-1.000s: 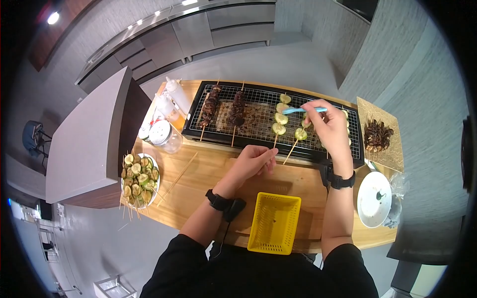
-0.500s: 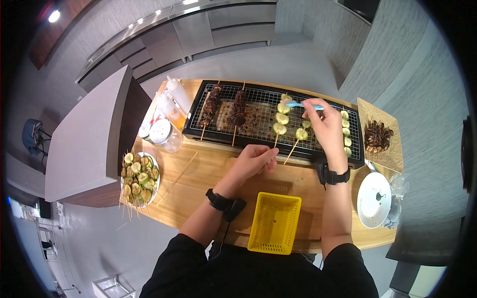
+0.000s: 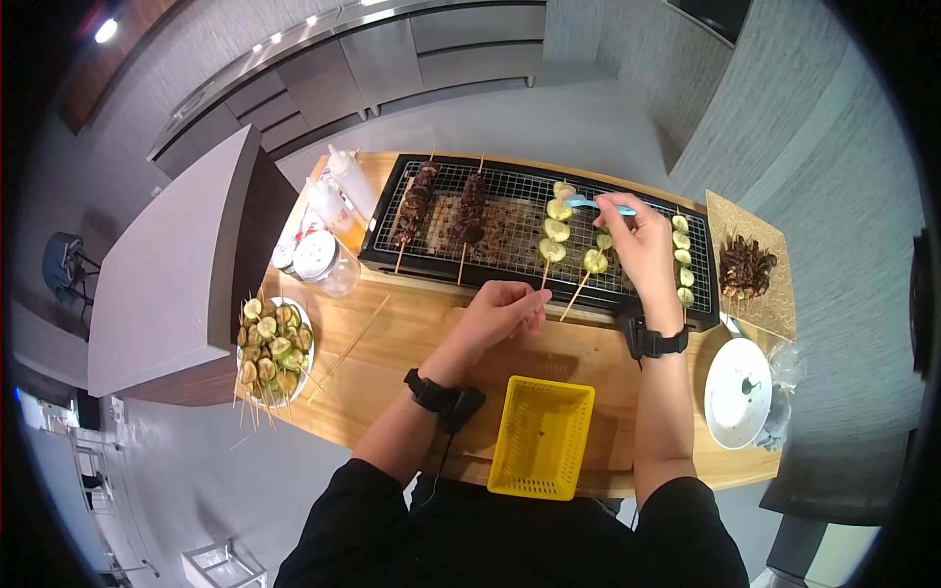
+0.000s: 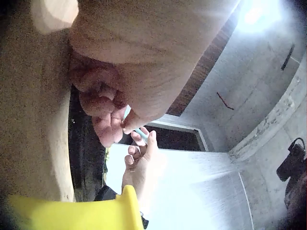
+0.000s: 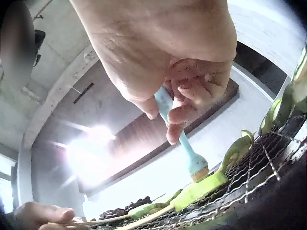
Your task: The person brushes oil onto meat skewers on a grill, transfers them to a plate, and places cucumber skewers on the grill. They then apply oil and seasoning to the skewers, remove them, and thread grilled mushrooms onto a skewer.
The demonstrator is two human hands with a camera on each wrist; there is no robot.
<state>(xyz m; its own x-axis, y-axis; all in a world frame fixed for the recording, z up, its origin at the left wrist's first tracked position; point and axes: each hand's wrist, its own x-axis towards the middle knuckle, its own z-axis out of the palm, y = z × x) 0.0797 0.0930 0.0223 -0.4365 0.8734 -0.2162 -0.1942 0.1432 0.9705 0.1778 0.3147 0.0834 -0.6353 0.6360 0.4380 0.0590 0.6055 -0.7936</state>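
Observation:
In the head view my left hand (image 3: 505, 312) pinches the stick end of a skewer of zucchini slices (image 3: 556, 231), which lies across the black grill (image 3: 431, 271). My right hand (image 3: 642, 250) grips a light blue basting brush (image 3: 613, 208) over the far part of that skewer. The right wrist view shows the brush (image 5: 192, 158) with its bristle tip right at a green slice (image 5: 199, 191). Beside it lies a second zucchini skewer (image 3: 595, 261), partly covered by the right hand. Another zucchini skewer (image 3: 683, 257) is at the grill's right end.
Two dark brown skewers (image 3: 471, 211) lie on the grill's left half. Squeeze bottles (image 3: 351, 186) and a lidded jar (image 3: 319, 260) stand left, near a plate of zucchini skewers (image 3: 274, 353). A yellow basket (image 3: 542, 441) sits in front; a white bowl (image 3: 737, 392) and gold board (image 3: 730, 216) are right.
The brush has shifted a little toward the far end of the zucchini skewer, and my right hand moved slightly left with it. My left hand keeps its pinch on the stick.

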